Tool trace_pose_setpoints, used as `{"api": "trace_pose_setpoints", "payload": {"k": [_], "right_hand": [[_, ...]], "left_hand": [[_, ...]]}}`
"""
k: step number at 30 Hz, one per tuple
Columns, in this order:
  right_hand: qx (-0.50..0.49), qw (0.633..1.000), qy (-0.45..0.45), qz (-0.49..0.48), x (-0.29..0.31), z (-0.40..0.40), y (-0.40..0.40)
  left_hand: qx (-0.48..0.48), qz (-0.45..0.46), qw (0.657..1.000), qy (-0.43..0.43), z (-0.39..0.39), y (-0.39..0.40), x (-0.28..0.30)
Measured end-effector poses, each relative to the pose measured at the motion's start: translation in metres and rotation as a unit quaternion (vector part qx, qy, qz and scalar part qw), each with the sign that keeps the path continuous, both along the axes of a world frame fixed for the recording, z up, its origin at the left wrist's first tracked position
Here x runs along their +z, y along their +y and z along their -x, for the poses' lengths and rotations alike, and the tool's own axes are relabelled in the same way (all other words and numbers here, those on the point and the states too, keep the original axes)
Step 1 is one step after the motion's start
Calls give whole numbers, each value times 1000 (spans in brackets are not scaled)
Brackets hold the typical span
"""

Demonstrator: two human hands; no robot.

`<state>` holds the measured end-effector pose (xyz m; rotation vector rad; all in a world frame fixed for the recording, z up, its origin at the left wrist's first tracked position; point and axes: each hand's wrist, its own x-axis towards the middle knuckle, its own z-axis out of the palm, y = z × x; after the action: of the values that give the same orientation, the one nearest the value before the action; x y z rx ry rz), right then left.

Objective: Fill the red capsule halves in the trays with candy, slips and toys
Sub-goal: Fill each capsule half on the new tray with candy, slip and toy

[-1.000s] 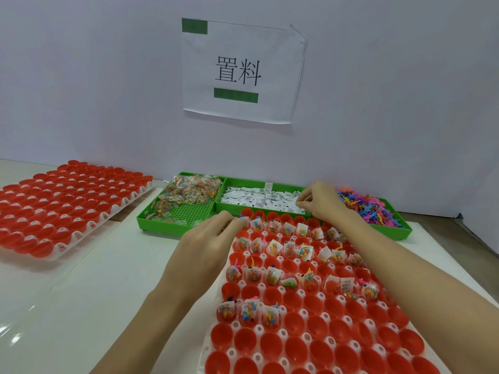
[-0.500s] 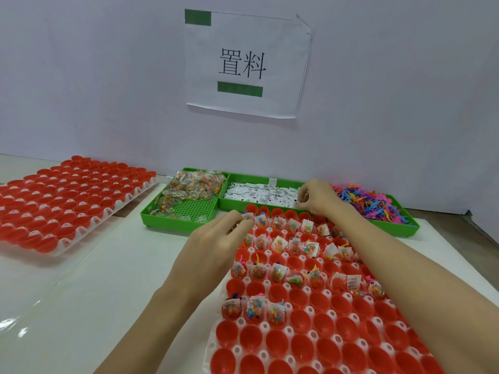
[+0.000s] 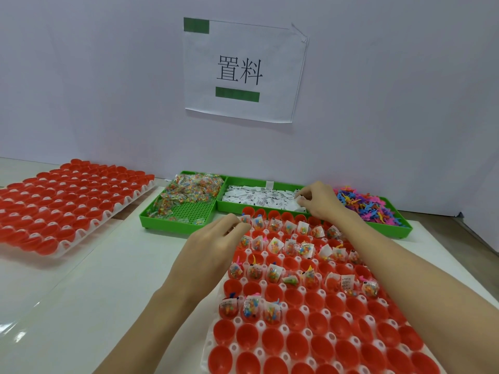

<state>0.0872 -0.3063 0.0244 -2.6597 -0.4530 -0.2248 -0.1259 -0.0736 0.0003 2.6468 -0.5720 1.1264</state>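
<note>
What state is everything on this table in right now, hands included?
Near capsule tray: far rows filled, near rows empty.
Left capsule tray: all halves empty.
Candy bin: partly bare.
Slip bin: well stocked.
Toy bin: heaped.
Left hand: at the tray's far-left corner.
Right hand: pinching a slip.

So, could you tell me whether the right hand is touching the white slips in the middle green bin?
Touching: the head view shows the right hand pinching white slips.
</note>
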Motion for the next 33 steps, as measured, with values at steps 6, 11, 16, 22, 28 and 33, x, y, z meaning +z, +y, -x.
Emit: {"api": "trace_pose_setpoints", "payload": {"k": [6,11,16,22,28,33], "right_hand": [[-14,999,-13,-32,-4,2,-4],[-10,998,-18,-62,-2,6,-8],[-3,995,-29,-100,10,21,-15],[-7,969,-16,-245,29,63,-36],[19,955,-18,-295,26,145,-70],[60,933,49,-352,12,196,-69]], "left_hand": [[-3,-4,1000,-6,-2,0,-1],[-18,17,1000,-16,-4,0,-2],[-19,61,998,-21,-2,-5,0],[-34,91,995,-22,2,-1,7],[-71,68,994,-41,5,-3,13],[-124,180,975,-37,12,-21,21]]}}
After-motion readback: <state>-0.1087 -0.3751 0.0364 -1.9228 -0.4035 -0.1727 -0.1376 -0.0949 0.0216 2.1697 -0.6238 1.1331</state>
